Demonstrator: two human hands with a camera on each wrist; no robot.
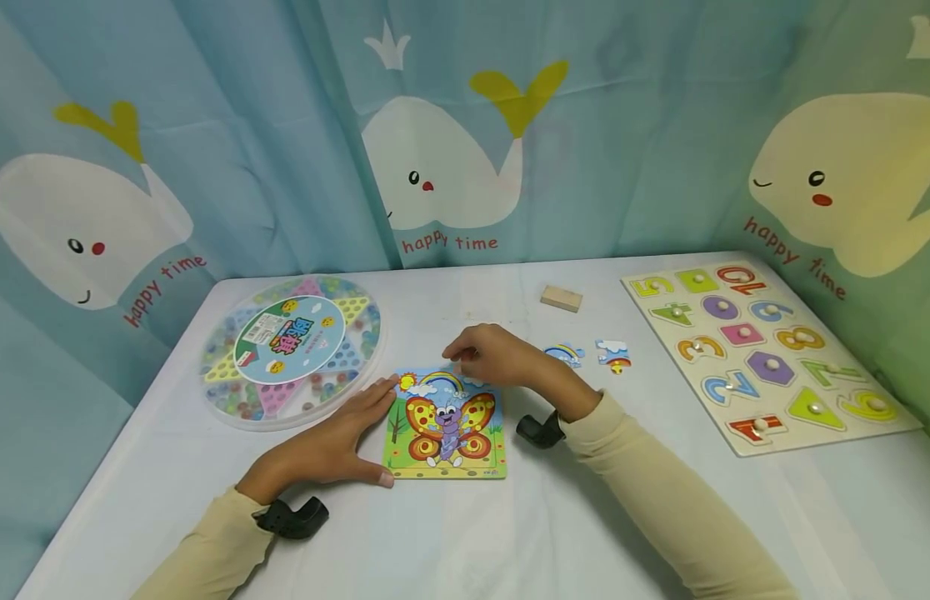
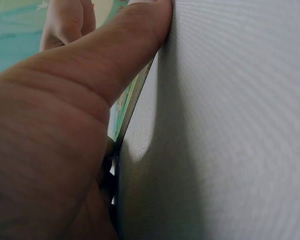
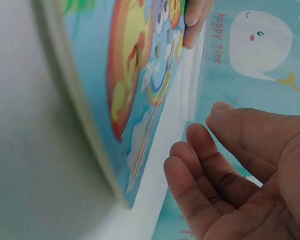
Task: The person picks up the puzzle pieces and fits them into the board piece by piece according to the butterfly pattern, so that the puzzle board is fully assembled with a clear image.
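A square butterfly jigsaw puzzle (image 1: 446,429) lies flat on the white table. My left hand (image 1: 333,442) rests along its left side, with the thumb at the lower left corner and the fingers reaching the upper left corner. In the left wrist view that thumb (image 2: 125,45) lies across the board's edge. Over the puzzle's top edge is my right hand (image 1: 498,357), its fingers loosely bent. The right wrist view shows nothing between its thumb and fingertips (image 3: 200,140). Two loose puzzle pieces, one with a rainbow (image 1: 562,355) and one with clouds (image 1: 613,353), lie right of this hand.
Left of the puzzle is a round Chinese checkers set (image 1: 292,342) with coloured marbles. A small wooden block (image 1: 561,298) lies at the back. On the right is a board of knobbed numbers and shapes (image 1: 735,379). A whale-print curtain (image 1: 600,125) hangs behind the table.
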